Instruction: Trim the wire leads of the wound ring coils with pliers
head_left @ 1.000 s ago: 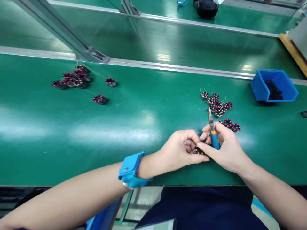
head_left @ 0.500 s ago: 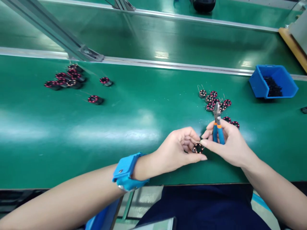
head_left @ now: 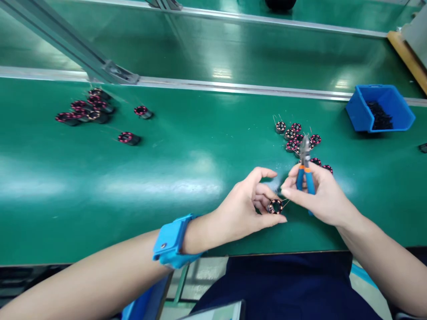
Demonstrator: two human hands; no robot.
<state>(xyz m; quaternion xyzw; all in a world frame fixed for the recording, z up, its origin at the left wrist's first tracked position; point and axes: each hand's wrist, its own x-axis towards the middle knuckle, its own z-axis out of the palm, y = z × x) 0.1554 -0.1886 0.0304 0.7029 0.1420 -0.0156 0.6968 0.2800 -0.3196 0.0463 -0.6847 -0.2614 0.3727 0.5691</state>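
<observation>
In my left hand [head_left: 247, 202] is a small ring-shaped copper-wound coil [head_left: 275, 206], gripped between thumb and curled fingers while the index finger stands away. Thin wire leads stick out from the coil's right side toward my right hand [head_left: 313, 191]. That hand is closed on blue-and-orange handled wire cutters [head_left: 305, 171], whose jaws point away from me. Its thumb and a fingertip come together near the leads; whether they touch a lead I cannot tell. Just beyond the cutters lies a group of similar coils [head_left: 291, 134] with pink and copper windings, some with wires standing up.
A blue bin [head_left: 362, 111] holding small black parts [head_left: 380, 118] sits at the right rear. More coils [head_left: 96, 106] are grouped at the left rear, with two coils [head_left: 129, 138] apart from them. A metal rail [head_left: 213, 87] runs behind the green tabletop [head_left: 187, 146].
My left index finger has lifted away from the coil, and the coil's wire leads now show. My right hand, still holding the cutters, has shifted slightly.
</observation>
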